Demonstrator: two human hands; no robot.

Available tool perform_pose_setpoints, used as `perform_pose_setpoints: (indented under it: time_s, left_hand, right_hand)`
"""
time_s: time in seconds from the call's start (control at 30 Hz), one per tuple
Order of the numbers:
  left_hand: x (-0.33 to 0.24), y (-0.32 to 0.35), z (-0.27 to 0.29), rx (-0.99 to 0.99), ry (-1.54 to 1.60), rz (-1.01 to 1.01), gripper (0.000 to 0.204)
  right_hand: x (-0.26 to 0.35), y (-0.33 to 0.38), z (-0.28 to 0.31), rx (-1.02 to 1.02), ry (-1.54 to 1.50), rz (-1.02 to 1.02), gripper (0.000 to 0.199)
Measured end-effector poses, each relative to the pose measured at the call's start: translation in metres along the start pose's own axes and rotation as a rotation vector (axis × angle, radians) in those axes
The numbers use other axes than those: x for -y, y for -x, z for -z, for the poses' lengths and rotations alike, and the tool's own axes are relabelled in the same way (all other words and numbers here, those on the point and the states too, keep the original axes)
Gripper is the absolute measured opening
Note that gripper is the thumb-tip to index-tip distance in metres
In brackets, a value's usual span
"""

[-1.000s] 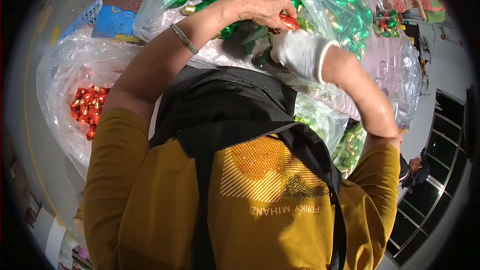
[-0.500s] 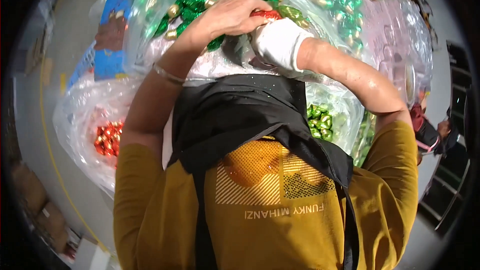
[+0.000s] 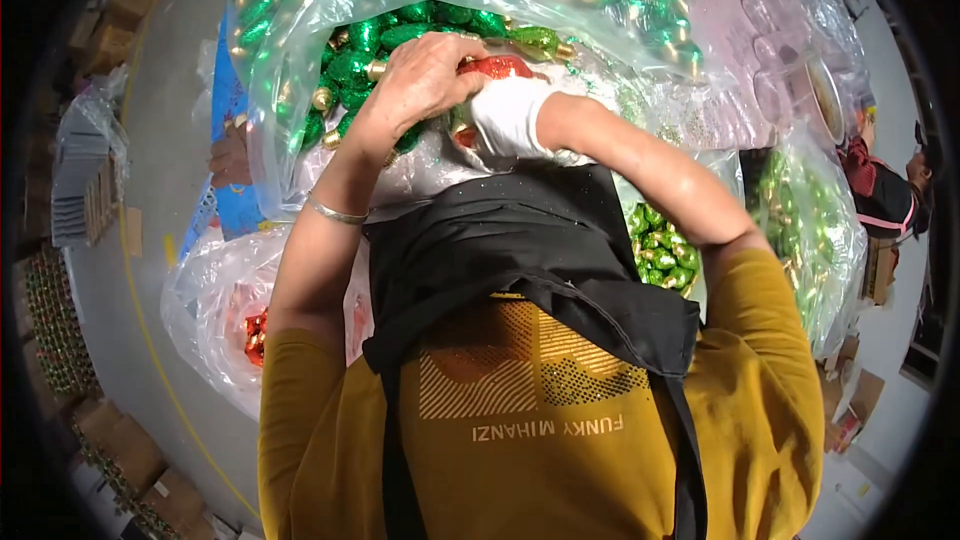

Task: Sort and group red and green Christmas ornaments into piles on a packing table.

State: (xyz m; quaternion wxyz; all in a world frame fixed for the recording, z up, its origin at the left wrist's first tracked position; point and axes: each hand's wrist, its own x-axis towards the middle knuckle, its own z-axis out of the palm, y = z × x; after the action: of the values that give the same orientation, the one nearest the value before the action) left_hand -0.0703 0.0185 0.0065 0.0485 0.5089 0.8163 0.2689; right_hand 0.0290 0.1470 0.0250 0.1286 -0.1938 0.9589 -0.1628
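Note:
In front of me my left hand (image 3: pixel 425 80), bare with a bracelet at the wrist, has its fingers closed at the left end of a red glittery ornament (image 3: pixel 500 67). Just below that ornament is my right hand (image 3: pixel 512 120) in a white glove, curled with its fingers mostly hidden. A small red and gold piece (image 3: pixel 464 132) shows at the glove's finger side; I cannot tell what it belongs to. Dark green shiny ornaments (image 3: pixel 350 67) with gold caps lie in the clear plastic bag beyond my left hand. A lighter green ornament (image 3: pixel 537 38) lies beyond the red one.
Red ornaments (image 3: pixel 256 336) sit in a plastic bag at my left. Light green ornaments (image 3: pixel 662 258) are by my right elbow, with a bag of more (image 3: pixel 800 230) farther right. Cardboard boxes (image 3: pixel 125 440) stand on the floor at left. Another person (image 3: pixel 885 185) is at far right.
My view has shifted, so the hands and bags appear lower. More of the red ornament shows between my hands, which remain close together.

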Motion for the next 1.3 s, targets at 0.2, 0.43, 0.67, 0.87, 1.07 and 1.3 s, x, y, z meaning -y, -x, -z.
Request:
perform_pose_setpoints:
  time_s: [0.2,0.43,0.67,0.87,1.07,1.3]
  left_hand:
    - [-0.001,0.01,0.007,0.045,-0.076,-0.002,0.034]
    - [-0.015,-0.003,-0.001,-0.085,-0.094,-0.284,0.04]
    - [-0.017,-0.015,0.011,0.125,0.099,-0.121,0.043]
    - [-0.001,-0.022,0.01,0.205,0.166,-0.088,0.043]
    - [0.005,-0.014,0.01,0.134,0.216,-0.011,0.042]
    - [0.022,-0.014,0.013,0.186,0.174,0.049,0.039]
  right_hand:
    - [0.002,0.074,0.044,-0.537,-0.438,-0.405,0.026]
    - [-0.139,0.049,-0.048,-0.395,0.175,-0.578,0.036]
    - [-0.166,0.004,-0.046,-0.315,0.031,-0.591,0.039]
    - [-0.165,-0.028,-0.053,-0.192,-0.182,-0.352,0.036]
    - [-0.174,0.013,-0.044,-0.536,-1.139,-0.553,0.047]
    - [-0.029,0.028,0.017,-0.612,-1.548,-0.193,0.041]
